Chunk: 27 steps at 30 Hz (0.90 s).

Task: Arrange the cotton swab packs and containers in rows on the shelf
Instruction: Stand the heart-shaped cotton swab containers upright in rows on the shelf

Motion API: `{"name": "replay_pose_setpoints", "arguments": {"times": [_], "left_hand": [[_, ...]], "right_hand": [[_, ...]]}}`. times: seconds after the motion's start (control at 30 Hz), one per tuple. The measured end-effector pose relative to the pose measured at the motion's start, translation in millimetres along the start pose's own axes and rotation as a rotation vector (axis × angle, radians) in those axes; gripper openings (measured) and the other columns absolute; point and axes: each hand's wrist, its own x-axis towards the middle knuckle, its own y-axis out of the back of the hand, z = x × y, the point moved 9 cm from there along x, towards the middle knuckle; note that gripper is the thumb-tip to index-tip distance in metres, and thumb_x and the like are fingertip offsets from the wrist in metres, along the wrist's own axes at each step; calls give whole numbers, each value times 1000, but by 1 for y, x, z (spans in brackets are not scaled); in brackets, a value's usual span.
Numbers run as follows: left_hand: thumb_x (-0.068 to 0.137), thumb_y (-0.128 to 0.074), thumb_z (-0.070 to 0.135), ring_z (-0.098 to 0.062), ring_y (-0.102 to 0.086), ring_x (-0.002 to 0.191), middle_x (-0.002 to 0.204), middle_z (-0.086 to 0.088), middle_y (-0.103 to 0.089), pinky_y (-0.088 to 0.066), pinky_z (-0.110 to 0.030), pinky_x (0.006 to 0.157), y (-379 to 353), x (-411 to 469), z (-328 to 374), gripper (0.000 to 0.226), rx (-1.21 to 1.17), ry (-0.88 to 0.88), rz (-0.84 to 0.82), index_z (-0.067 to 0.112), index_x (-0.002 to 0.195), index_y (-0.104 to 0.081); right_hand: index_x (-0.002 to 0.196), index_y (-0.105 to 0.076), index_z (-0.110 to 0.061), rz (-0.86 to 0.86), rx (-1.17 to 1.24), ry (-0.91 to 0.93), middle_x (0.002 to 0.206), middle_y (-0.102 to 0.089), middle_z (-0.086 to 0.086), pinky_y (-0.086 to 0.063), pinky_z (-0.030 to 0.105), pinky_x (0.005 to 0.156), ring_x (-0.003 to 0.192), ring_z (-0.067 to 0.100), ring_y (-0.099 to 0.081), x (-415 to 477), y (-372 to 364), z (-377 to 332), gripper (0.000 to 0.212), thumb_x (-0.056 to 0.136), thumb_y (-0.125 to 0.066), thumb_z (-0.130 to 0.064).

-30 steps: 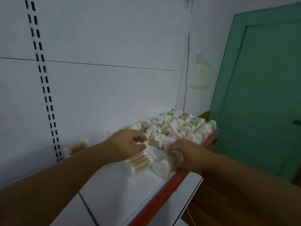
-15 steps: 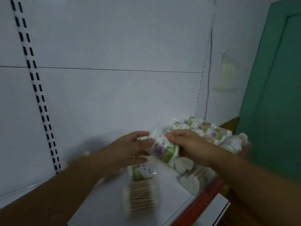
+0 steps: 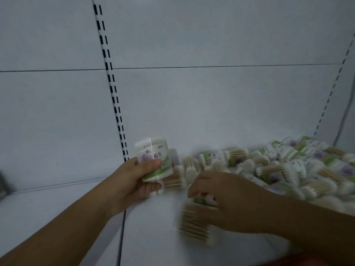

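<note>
- Holding a round labelled container [image 3: 153, 160] in the left hand [image 3: 132, 183]. Thumb lies across the label, fingers curl round the back. Tub is roughly upright and looks lifted off the shelf [image 3: 57, 212], near the back edge, just right of the slotted upright [image 3: 112, 89].
- Right hand [image 3: 226, 200]: fingers curled down onto a swab pack [image 3: 194, 225] lying flat mid-shelf, twd the front edge. Too blurred to tell a real grip from a touch.
- Rest of stock: a loose heap [image 3: 288, 166] of packs & tubs at the shelf's right end, from back edge to front. No rows visible, so task prob. early.
- Risks:
  - Right forearm lies along the front of the heap, near the red front lip [image 3: 307, 261]. A quick pull-back could drag packs over that edge.
  - Packs are round bundles. Laid on their sides they'd likely roll, esp. twd the front.
  - Container is held w/ one hand round its lower half. It could tip if set down fast or nudged against a neighbour.
  - Heap pieces lean on each other, so pulling one out may start a slide.
- Room:
  - Left part of the shelf is bare white, from the seam [image 3: 123, 227] out to the left end. Good place to start a row along the back edge.
  - Small dark thing [image 3: 2, 183] at the far left edge, can't ID.
  - Back panel [image 3: 211, 102] stands right behind, so approach from front or above.
</note>
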Motion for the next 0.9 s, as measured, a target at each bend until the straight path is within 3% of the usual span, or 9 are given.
{"name": "replay_pose_setpoints", "arguments": {"times": [0.07,0.17,0.27,0.37,0.5,0.63,0.73,0.83,0.9], "left_hand": [[62,-87,20,-19,-72,81,101,-14,-73,-57,-24,58,3,-3,-1,46,18,-18,14,4,101,-70],[34,-98,35,-22,-72,82,102,-18,-72,-59,-27,61,3,-8,-4,67,-43,-43,3,7,92,-77],[34,-99,32,-27,-72,82,100,-21,-71,-59,-31,60,0,-11,-9,68,-157,-46,-44,5,92,-78],[37,-99,33,-28,-72,84,102,-21,-70,-60,-39,69,5,-14,-16,70,-247,-28,-57,5,96,-77],[35,-98,38,-25,-69,75,93,-17,-70,-60,-37,70,16,-16,-22,71,-439,2,-68,7,95,-76],[45,-94,44,-42,-53,121,135,-24,-54,-40,-61,101,10,-22,-25,97,-512,43,-215,6,127,-61],[71,-76,54,-45,-33,136,148,-23,-39,-19,-68,108,-20,-38,-19,92,-419,24,-503,8,143,-42],[81,-61,61,-46,-13,142,155,-24,-22,-7,-69,110,-26,-40,-23,90,-407,-5,-576,9,148,-32],[82,-60,60,-43,-20,141,156,-22,-23,-7,-66,111,-27,-38,-23,86,-479,15,-577,10,147,-34]], "right_hand": [[125,-48,-37,-118,-87,20,118,-51,-16,-43,25,90,104,6,-52,-3,-19,2,48,84,-53,-61],[131,-41,-32,-203,-200,26,123,-55,-11,-44,30,95,112,12,-52,-2,-41,2,65,79,-52,-70],[134,-37,-32,-164,-188,4,125,-50,-9,-43,31,93,112,17,-52,1,-51,0,65,80,-54,-64],[130,-40,-37,-141,-42,4,116,-39,-16,-43,25,82,100,9,-50,8,-45,-1,60,76,-61,-55],[117,-49,-37,173,109,61,110,-39,-21,-42,19,79,96,1,-50,17,2,-2,55,68,-75,-45],[101,-44,-24,605,153,288,116,-46,-8,-45,18,86,105,9,-52,12,48,-19,46,69,-77,-23],[97,-42,-16,706,34,427,123,-43,3,-43,18,94,114,17,-49,17,54,-35,40,74,-73,-22],[99,-43,-13,700,-50,499,129,-40,10,-47,27,96,124,24,-45,22,48,-47,40,74,-74,-16],[105,-45,-13,601,-64,505,135,-38,11,-45,34,99,131,27,-41,27,37,-49,44,72,-75,-7]]}}
